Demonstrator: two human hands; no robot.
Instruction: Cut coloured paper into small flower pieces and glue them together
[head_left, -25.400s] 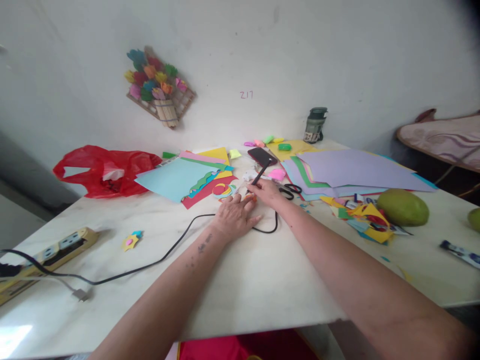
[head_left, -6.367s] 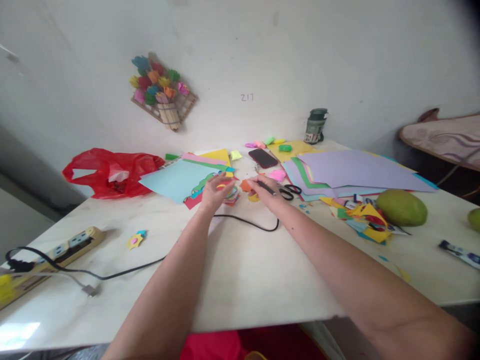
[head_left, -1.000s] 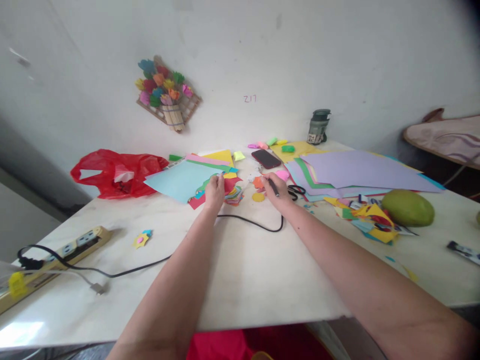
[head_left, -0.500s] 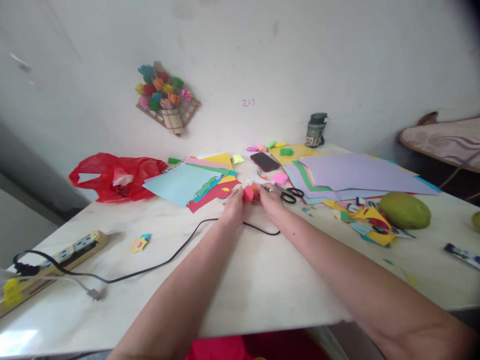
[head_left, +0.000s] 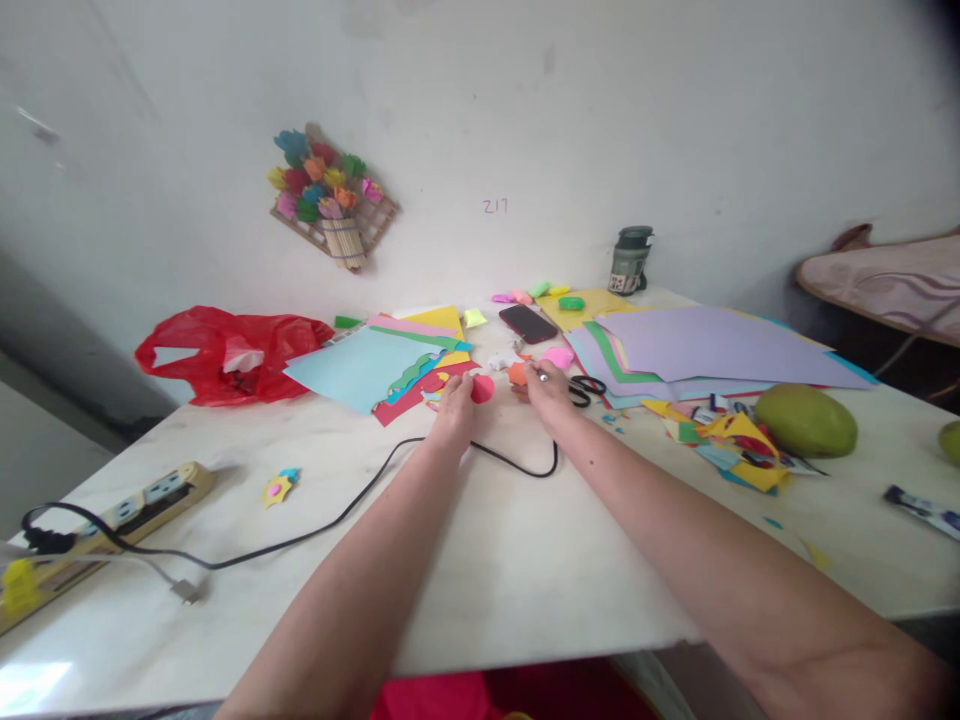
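Over the middle of the table my left hand (head_left: 454,408) pinches a small red paper circle (head_left: 484,389) at its left edge. A short gap to the right, my right hand (head_left: 549,392), with a ring on one finger, is closed on a small orange paper piece (head_left: 517,374). Its fingers partly cover that piece. Black-handled scissors (head_left: 587,389) lie just right of the right hand, their blades hidden. Beyond the hands are a pink lump (head_left: 558,356) and a black phone (head_left: 528,323). Red paper (head_left: 397,406) with coloured cutouts lies beside my left hand.
Coloured sheets lie left (head_left: 352,365) and right (head_left: 720,345). A red plastic bag (head_left: 199,345), a power strip (head_left: 196,480) and a black cable (head_left: 300,540) are on the left. Paper scraps (head_left: 750,445), a green fruit (head_left: 806,420) and a bottle (head_left: 630,262) stand right.
My hands have moved apart. The left went slightly left with the red circle, and the right stays by the orange piece, so a gap shows between the two papers.
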